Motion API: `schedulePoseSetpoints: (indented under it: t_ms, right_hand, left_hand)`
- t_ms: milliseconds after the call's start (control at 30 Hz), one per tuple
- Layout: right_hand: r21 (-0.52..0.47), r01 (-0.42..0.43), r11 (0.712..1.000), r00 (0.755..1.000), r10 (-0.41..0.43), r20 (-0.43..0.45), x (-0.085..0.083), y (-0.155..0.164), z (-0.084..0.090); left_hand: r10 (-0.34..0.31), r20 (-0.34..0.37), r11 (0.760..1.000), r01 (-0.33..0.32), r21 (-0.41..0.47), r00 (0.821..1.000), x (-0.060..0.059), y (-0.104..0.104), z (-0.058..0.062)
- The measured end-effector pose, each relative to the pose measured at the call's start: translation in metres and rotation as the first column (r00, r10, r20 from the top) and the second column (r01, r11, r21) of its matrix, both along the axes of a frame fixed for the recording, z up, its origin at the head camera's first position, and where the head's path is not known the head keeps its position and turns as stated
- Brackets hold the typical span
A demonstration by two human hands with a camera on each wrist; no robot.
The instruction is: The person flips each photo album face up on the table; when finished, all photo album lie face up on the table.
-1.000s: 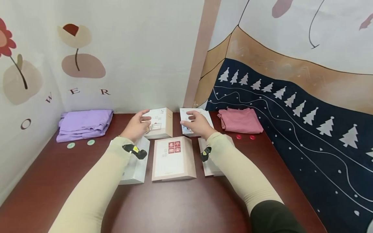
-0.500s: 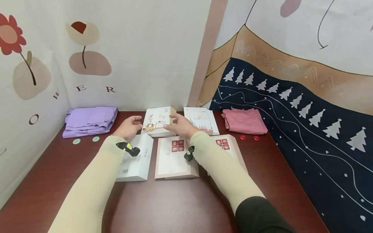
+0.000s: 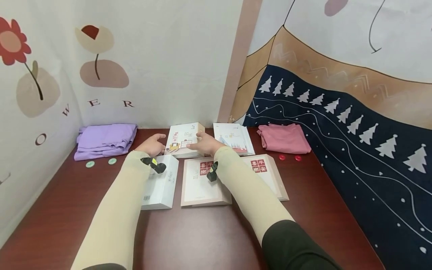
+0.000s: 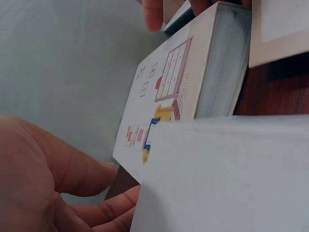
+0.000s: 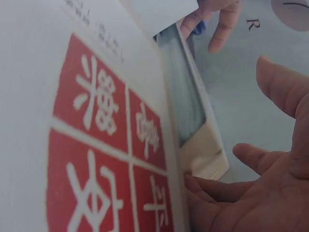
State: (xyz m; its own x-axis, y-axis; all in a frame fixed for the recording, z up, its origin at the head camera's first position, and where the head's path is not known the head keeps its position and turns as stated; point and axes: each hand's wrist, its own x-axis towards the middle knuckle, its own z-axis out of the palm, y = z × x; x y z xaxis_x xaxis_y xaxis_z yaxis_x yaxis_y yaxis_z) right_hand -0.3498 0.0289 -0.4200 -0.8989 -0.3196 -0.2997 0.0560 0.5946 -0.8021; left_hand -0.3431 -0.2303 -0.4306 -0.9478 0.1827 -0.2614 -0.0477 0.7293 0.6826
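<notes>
A thick photo album with a drawn cover (image 3: pixel 183 137) lies in the back row, its pale page edges (image 4: pixel 224 63) visible in the left wrist view. My left hand (image 3: pixel 152 145) is at its left side, fingers loosely bent; part of them is hidden behind a white album (image 3: pixel 160 183) in front. My right hand (image 3: pixel 206 144) reaches over to the drawn album's right side, thumb spread. In the right wrist view, the fingertips (image 5: pixel 195 186) meet the album's corner. Partly under my right arm lies an album with red character squares (image 3: pixel 199 187).
A similar red-square album (image 3: pixel 266 174) lies front right, with another illustrated album (image 3: pixel 234 137) behind it. Folded purple cloth (image 3: pixel 106 140) and green buttons (image 3: pixel 112 161) are left; folded pink cloth (image 3: pixel 285 138) and red buttons (image 3: pixel 282 157) are right. Printed curtains border the table (image 3: pixel 189 236).
My right hand has moved left from the right-hand illustrated album to the right side of the other one. My left hand has shifted slightly and stays near that album's left side.
</notes>
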Motion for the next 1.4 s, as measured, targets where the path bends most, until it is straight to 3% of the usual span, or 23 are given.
schedulePoseSetpoints:
  t_ms: [300,500,667,833,1067,1167,1267,1333,1400]
  right_hand:
    - [-0.040,0.003,0.999,1.000,-0.003,-0.005,-0.005,-0.002,-0.003]
    - [-0.033,0.010,0.999,1.000,-0.010,-0.004,-0.006,0.000,-0.004]
    - [-0.055,0.018,0.998,0.999,-0.016,0.035,-0.005,0.002,-0.004]
    - [-0.064,0.005,0.998,1.000,-0.003,0.027,-0.003,0.003,-0.003]
    - [-0.158,0.025,0.987,0.997,-0.013,0.078,-0.001,0.007,-0.003]
    - [-0.201,0.030,0.979,0.996,-0.013,0.084,-0.002,0.009,-0.004]
    - [-0.228,0.039,0.973,0.999,-0.032,0.033,-0.002,0.011,-0.002]
    - [-0.238,0.029,0.971,1.000,-0.030,-0.001,-0.002,0.011,0.001]
    - [-0.241,0.001,0.970,1.000,-0.006,-0.019,-0.002,0.011,0.004]
  left_hand:
    - [-0.002,0.090,0.998,-0.004,0.067,0.996,-0.014,0.006,-0.002]
    - [-0.012,0.051,0.999,0.014,-0.047,0.999,-0.011,0.014,0.006]
    - [0.010,0.082,0.999,-0.007,-0.037,0.997,-0.013,0.018,0.005]
    - [-0.009,0.046,0.998,0.012,-0.054,0.999,-0.016,0.015,0.003]
    - [0.033,0.065,0.995,-0.039,0.088,0.997,-0.018,0.010,0.001]
    - [0.063,0.111,0.963,-0.090,0.255,0.992,-0.017,0.010,0.002]
    - [0.075,0.160,0.886,-0.140,0.442,0.984,-0.015,0.013,0.005]
    - [0.075,0.165,0.842,-0.151,0.518,0.984,-0.011,0.016,0.008]
    - [0.070,0.148,0.814,-0.142,0.563,0.987,-0.008,0.018,0.010]
